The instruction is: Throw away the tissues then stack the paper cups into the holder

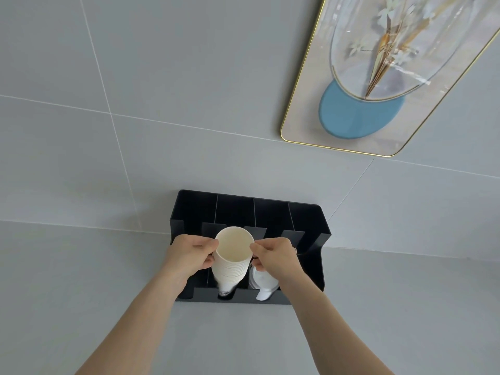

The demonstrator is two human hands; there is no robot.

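A black cup holder (243,209) with several slots stands on the grey counter against the wall. In its second slot from the left sits a stack of white paper cups (233,255), open mouth toward me. My left hand (189,255) grips the left rim of the stack's top cup. My right hand (276,255) pinches the right rim of the same cup. White lids or cups (263,285) lie in the slot to the right, partly hidden by my right hand. No tissues are in view.
A gold-framed picture (378,77) with a blue disc hangs on the grey tiled wall at the upper right. The grey counter (81,280) spreads out left, right and in front of the holder.
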